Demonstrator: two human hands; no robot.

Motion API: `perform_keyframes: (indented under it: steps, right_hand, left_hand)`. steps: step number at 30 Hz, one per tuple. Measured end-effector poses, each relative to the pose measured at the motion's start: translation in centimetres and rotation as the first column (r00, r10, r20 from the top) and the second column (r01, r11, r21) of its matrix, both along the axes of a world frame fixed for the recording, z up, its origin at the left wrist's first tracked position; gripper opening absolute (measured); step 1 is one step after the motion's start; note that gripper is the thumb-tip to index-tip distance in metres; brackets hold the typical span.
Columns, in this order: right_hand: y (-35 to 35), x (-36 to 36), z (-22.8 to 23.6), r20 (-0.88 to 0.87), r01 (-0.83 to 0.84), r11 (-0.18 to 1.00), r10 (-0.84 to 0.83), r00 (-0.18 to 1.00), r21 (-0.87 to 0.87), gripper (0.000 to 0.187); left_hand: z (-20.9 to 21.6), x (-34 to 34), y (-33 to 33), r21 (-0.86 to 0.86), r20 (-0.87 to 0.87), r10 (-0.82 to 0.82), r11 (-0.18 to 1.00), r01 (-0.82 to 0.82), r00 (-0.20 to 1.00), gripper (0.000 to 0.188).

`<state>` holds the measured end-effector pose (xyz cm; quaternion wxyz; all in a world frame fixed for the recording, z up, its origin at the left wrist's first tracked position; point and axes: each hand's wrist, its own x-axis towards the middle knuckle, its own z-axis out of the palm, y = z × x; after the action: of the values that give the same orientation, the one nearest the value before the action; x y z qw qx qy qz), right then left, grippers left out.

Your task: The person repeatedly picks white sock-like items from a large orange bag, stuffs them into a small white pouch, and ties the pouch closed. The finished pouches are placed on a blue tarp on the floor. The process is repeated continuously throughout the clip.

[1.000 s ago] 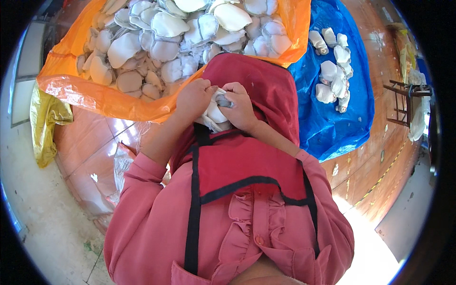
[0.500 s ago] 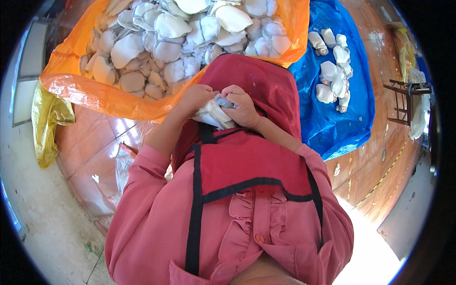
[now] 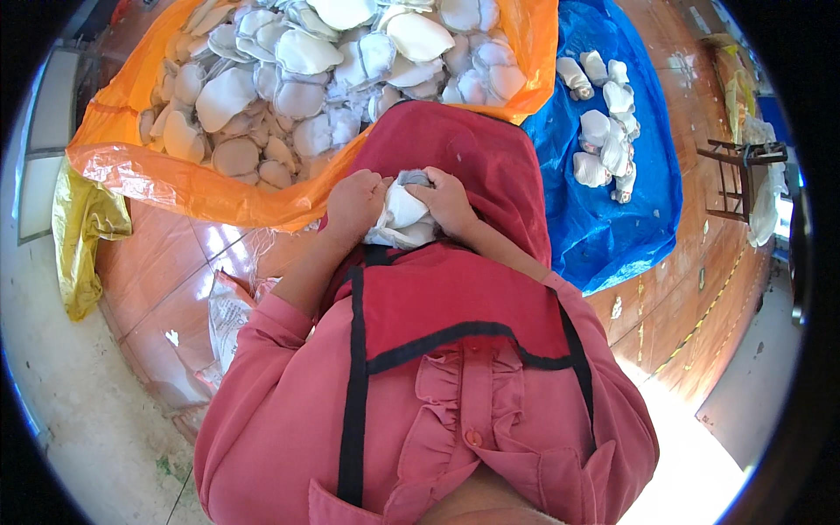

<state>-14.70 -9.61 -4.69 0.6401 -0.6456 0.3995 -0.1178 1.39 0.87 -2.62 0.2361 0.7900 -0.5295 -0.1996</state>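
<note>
Over my lap I hold a bundle of white padded fabric pieces (image 3: 402, 213) with a grey fuzzy part at its top. My left hand (image 3: 356, 206) is closed on the bundle's left edge. Closed on its upper right, my right hand (image 3: 447, 203) has its thumb and fingers at the grey part. The inner layers and most fingertips are hidden. Beyond my hands, a large heap of similar white pads (image 3: 308, 52) fills an orange plastic sheet or bag (image 3: 210, 197). Several rolled white bundles (image 3: 615, 156) lie on a blue plastic sheet (image 3: 560, 206) to the right.
A red apron (image 3: 464, 306) covers my lap and chest. At the left, a yellow plastic bag (image 3: 79, 236) lies by the wall. Beside my left arm is a printed white plastic bag (image 3: 229, 319). A dark wooden stool (image 3: 739, 179) stands at the far right on the tiled floor.
My hands have moved slightly down and apart, so more of the white bundle shows between them. Both hands still hold it. The whole view has shifted a little.
</note>
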Motion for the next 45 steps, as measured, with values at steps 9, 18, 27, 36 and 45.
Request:
perform_keyframes:
  steps: [9,18,27,36,45]
  right_hand:
    - [-2.0,1.0,1.8,-0.145,-0.211,0.945,0.179,0.973,-0.249,0.033]
    - [-2.3,1.2,0.4,-0.015,-0.090,0.986,0.093,0.996,0.143,0.032]
    - [-1.0,0.7,-1.5,0.054,-0.010,0.933,-0.010,0.998,0.360,0.021]
    - [-3.5,1.8,2.1,0.017,-0.159,0.864,0.172,0.985,0.477,0.020]
    - [-4.7,2.0,3.2,-0.021,-0.333,0.813,0.389,0.921,0.477,0.021]
  left_hand:
    - [4.9,0.1,-2.1,-0.372,0.082,-0.348,0.859,0.352,0.934,0.031]
    - [6.0,-0.1,-2.1,-0.121,0.096,-0.441,0.885,0.450,0.892,0.034]
    - [4.9,0.1,-1.2,-0.158,0.165,-0.628,0.744,0.649,0.761,0.021]
    - [7.3,-1.1,-0.6,-0.203,0.149,-0.527,0.812,0.548,0.836,0.022]
    - [8.4,-4.8,-0.2,-0.027,0.215,-0.276,0.957,0.288,0.937,0.031]
